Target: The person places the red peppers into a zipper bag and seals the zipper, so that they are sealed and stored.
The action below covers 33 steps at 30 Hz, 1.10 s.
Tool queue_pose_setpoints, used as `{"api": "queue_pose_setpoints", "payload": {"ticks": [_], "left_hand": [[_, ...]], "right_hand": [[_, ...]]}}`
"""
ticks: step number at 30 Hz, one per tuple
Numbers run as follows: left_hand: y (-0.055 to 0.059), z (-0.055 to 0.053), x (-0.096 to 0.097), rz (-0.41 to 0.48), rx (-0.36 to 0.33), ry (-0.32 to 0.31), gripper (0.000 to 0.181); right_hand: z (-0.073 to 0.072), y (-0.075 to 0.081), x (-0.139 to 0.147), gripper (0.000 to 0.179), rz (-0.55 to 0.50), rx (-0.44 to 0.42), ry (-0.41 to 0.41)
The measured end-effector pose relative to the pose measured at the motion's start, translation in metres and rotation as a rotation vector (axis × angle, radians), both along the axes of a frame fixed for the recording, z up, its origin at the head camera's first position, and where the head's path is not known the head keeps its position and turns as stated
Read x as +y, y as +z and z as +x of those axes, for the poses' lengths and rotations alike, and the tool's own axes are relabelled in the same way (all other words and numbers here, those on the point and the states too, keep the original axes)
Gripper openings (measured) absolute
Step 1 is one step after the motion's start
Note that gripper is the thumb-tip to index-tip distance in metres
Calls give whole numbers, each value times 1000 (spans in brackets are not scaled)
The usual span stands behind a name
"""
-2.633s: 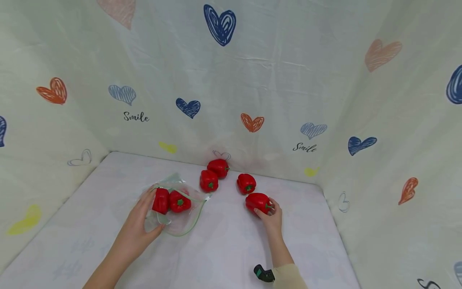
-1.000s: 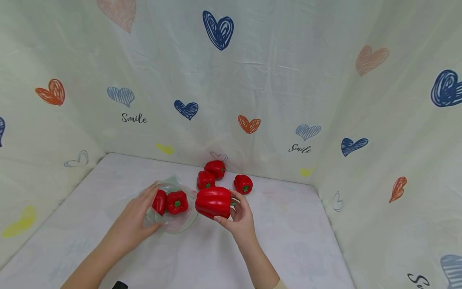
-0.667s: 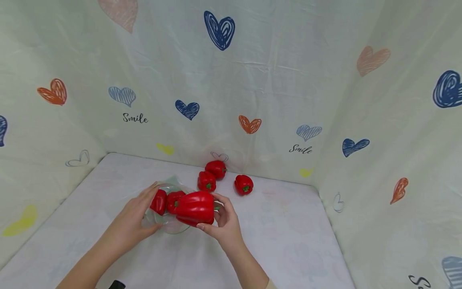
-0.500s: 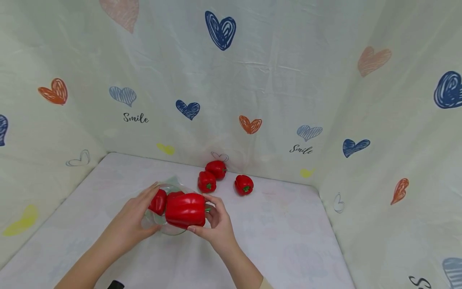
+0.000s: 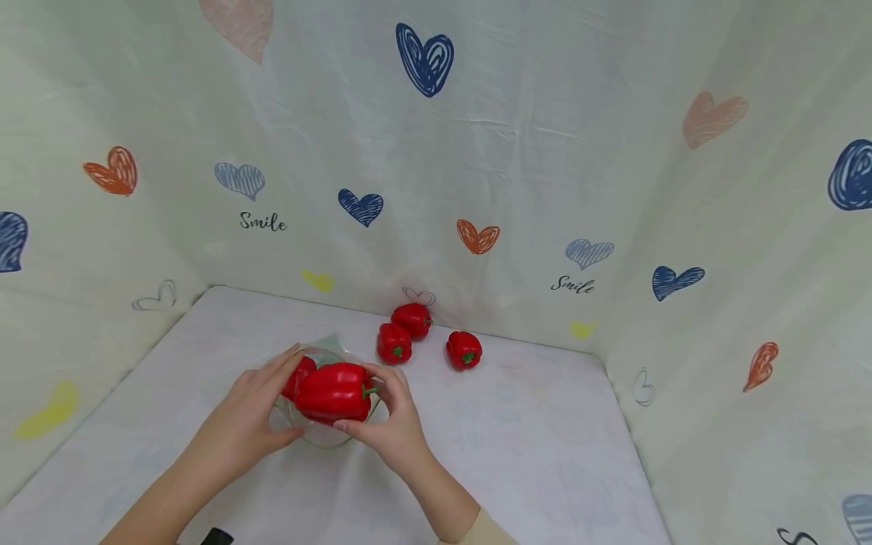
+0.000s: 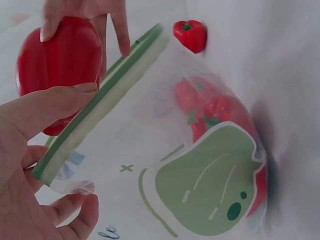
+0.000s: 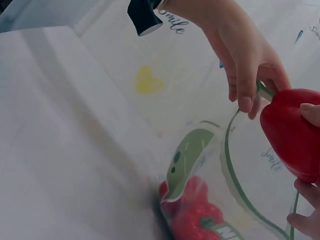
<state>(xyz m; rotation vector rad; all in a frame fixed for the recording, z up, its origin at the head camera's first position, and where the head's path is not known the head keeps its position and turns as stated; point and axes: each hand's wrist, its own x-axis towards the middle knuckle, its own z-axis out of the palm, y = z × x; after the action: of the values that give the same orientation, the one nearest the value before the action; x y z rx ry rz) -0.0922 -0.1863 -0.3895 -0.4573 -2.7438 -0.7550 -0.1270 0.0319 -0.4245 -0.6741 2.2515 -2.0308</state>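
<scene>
My left hand holds a clear zip bag by its green-edged mouth, thumb and fingers at the rim. Between the thumb and fingers of my right hand is a red bell pepper, its green stem turned toward the palm. This pepper is at the bag's open mouth, overlapping the rim in the left wrist view. Lower in the bag lie other red bell peppers, seen through the plastic. In the head view the held pepper hides most of them.
Three more red bell peppers stand on the white-covered table: two close together, a rear one and a front one, and one apart to the right. A heart-printed curtain encloses the back and sides.
My right hand has picked up a pepper from the right of the table and carried it left to the bag's mouth. My left hand has stayed at the bag.
</scene>
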Motion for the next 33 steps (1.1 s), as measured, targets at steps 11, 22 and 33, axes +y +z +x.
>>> {"api": "queue_pose_setpoints", "payload": {"ticks": [11, 22, 33], "left_hand": [[3, 0, 2, -13, 3, 13, 101], [0, -4, 8, -9, 6, 23, 99], [3, -5, 10, 7, -4, 23, 78]], "right_hand": [[-12, -3, -2, 70, 158, 140, -28], [-21, -4, -5, 72, 354, 158, -7], [-26, -10, -8, 71, 447, 220, -39]]}}
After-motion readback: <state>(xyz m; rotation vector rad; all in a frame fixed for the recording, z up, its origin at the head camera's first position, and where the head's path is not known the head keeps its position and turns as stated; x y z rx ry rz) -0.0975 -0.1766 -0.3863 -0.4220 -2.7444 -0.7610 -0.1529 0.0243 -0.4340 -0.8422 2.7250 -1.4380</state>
